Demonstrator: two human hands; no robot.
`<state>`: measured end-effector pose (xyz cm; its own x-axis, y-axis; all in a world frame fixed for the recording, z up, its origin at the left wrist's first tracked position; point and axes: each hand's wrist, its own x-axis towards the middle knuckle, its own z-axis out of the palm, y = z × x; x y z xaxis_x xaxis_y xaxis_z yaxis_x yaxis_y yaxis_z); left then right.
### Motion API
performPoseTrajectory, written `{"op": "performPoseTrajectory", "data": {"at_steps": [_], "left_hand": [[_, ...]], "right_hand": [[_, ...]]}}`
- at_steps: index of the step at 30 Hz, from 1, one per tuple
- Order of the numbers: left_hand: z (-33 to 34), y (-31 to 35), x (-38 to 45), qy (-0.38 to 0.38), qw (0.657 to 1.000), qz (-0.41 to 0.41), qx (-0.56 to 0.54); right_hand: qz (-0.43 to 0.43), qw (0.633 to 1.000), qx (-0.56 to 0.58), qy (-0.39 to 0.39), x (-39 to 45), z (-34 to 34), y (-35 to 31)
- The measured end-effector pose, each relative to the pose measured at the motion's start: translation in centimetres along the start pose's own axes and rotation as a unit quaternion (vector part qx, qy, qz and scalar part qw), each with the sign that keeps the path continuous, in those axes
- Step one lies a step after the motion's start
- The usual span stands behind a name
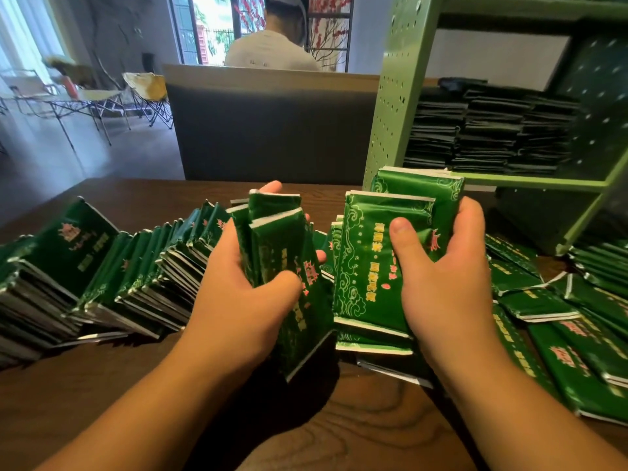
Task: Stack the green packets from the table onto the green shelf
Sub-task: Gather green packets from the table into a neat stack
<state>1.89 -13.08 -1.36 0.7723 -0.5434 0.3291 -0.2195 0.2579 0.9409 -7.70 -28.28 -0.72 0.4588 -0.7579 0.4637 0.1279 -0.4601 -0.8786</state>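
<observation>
My left hand [238,287] grips a bunch of green packets [275,239] held on edge above the brown table [367,423]. My right hand [448,277] holds a second bundle of green packets [367,266], thumb pressed on the printed top one. A long leaning row of packets [102,266] runs across the table to the left. Loose packets [577,338] lie scattered on the right. The green shelf [401,96] stands at the back right, with several dark piles of packets [486,130] on its middle level.
A grey partition [272,130] stands behind the table. A person in a white shirt [272,49] sits beyond it, back turned. Folding chairs and a small table [95,100] stand at the far left. More packets [601,256] lie under the shelf's lower level.
</observation>
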Motion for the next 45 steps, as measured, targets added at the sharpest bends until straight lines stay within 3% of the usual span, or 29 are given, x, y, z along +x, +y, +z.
{"op": "performPoseTrajectory", "data": {"at_steps": [3, 11, 14, 19, 22, 32, 45], "left_hand": [[0.7, 0.1, -0.6, 0.014, 0.995, 0.054, 0.082], [1.3, -0.8, -0.9, 0.002, 0.990, 0.083, 0.115], [1.3, -0.9, -1.0, 0.000, 0.988, 0.093, 0.123], [1.3, -1.0, -1.1, -0.017, 0.982, 0.109, 0.154], [1.4, -1.1, -1.1, -0.032, 0.977, 0.115, 0.177], [1.3, -1.0, -1.0, -0.074, 0.965, 0.137, 0.213], [0.8, -0.2, -0.7, -0.013, 0.995, 0.067, 0.069]], "right_hand": [[-0.005, 1.000, -0.008, 0.000, -0.3, 0.2, -0.1], [-0.031, 0.998, -0.019, -0.047, -2.0, 1.2, -0.1], [-0.020, 0.996, 0.005, -0.085, -2.1, 1.4, -0.2], [0.013, 0.975, 0.150, -0.165, -2.3, 1.4, -0.2], [0.020, 0.973, 0.136, -0.186, -2.3, 1.2, -0.3], [0.018, 0.973, 0.136, -0.184, -2.2, 1.1, -0.1], [0.029, 0.984, 0.087, -0.156, -1.8, 1.0, 0.1]]}}
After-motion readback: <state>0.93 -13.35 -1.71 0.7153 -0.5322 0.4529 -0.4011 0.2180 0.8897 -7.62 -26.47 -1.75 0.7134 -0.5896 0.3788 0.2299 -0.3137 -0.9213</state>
